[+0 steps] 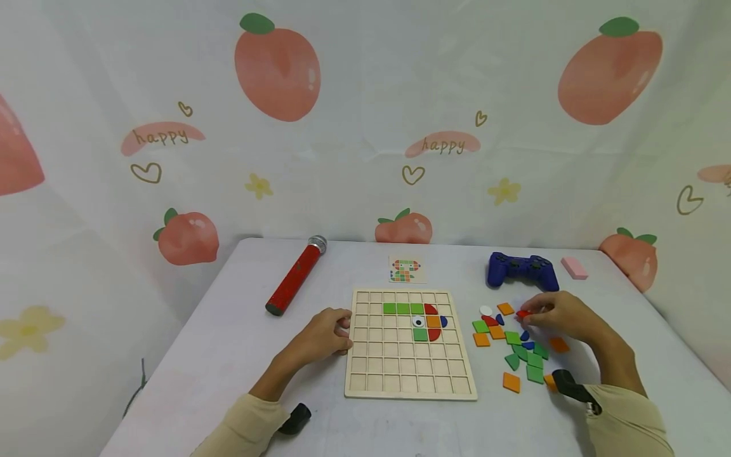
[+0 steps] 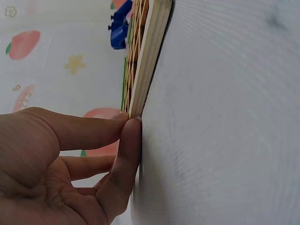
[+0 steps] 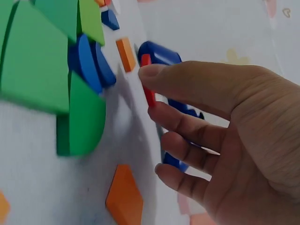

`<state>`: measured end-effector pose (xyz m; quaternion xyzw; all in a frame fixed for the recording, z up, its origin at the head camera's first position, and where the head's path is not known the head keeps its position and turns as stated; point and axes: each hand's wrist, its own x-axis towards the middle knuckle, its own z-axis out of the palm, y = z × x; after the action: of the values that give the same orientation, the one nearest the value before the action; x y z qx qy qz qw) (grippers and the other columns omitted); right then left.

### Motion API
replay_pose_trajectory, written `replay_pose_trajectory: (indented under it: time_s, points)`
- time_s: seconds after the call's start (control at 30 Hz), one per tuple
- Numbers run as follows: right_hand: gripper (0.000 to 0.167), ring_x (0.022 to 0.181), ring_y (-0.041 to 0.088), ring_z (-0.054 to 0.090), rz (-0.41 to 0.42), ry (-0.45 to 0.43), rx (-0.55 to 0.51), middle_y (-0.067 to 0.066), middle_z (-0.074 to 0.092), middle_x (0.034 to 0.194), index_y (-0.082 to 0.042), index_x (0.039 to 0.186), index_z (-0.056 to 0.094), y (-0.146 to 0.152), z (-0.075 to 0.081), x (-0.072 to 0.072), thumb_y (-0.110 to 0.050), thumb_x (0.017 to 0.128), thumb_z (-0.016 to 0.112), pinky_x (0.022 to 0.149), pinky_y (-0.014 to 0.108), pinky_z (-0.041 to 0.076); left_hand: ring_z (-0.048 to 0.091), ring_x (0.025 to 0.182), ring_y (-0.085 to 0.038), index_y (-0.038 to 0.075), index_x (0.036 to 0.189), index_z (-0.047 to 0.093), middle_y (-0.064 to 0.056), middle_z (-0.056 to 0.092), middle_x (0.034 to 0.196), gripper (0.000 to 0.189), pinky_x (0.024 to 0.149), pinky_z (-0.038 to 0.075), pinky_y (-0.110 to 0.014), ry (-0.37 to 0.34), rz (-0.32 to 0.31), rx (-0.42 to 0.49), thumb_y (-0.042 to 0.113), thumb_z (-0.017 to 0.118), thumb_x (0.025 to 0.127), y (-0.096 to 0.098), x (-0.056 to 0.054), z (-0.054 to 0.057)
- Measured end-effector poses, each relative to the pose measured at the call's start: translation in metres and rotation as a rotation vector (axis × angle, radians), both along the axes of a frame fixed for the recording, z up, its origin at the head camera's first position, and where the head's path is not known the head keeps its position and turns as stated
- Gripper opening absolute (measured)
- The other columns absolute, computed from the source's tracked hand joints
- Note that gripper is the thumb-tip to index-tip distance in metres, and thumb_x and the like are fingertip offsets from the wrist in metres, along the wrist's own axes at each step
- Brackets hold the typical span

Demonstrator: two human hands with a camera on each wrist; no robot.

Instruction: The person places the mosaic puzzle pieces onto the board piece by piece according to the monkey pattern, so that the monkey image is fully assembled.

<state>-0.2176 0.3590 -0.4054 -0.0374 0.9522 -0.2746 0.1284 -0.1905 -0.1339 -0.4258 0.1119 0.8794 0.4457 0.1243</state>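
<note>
Between the thumb and index finger of my right hand [image 1: 562, 315] is a small red tile [image 3: 149, 84], held above the loose tiles. My left hand [image 1: 321, 334] pinches the left edge of a wooden grid board [image 1: 382, 383], thumb and finger meeting at its rim in the left wrist view. Set into the board's grid are a row of green squares [image 1: 403, 308], red rounded tiles [image 1: 431, 310], an orange square [image 1: 433, 321], a white eye tile [image 1: 419, 322] and a blue rounded tile [image 1: 443, 322]. Loose green tiles [image 1: 535, 374], orange tiles [image 1: 511, 382] and blue tiles lie beneath and beside my right hand.
Behind the board lies a small pattern card [image 1: 407, 269]. A red microphone [image 1: 294, 279] is at the back left. At the back right are a blue game controller [image 1: 522, 269] and a pink block [image 1: 573, 268]. A fruit-printed curtain [image 1: 354, 127] hangs behind the table.
</note>
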Motion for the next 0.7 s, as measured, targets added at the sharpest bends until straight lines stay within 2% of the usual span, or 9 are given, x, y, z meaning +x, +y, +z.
replay_pose_trajectory:
  time_s: [0.4,0.7]
  points:
    - [0.033,0.093,0.024,0.057,0.105,0.116,-0.032,0.004,0.07,0.102,-0.007,0.116,0.078,-0.041,0.005,-0.002,-0.03,0.094,0.079,0.072,0.033,0.051,0.061,0.091,-0.018,-0.012,0.142,0.057,-0.01,0.059,0.109,0.059,0.071,0.061,-0.028,0.006,0.012,-0.018,-0.005,0.078,0.088,0.001,0.001,0.001]
    - [0.028,0.086,0.021,0.056,0.181,0.143,-0.11,0.002,0.069,0.097,-0.006,0.114,0.079,-0.078,-0.001,-0.012,-0.022,0.091,0.078,0.065,0.029,0.051,0.062,0.091,-0.018,-0.013,0.142,0.057,-0.01,0.06,0.108,0.059,0.071,0.061,-0.027,0.007,0.015,-0.026,-0.006,0.078,0.087,0.002,0.001,0.002]
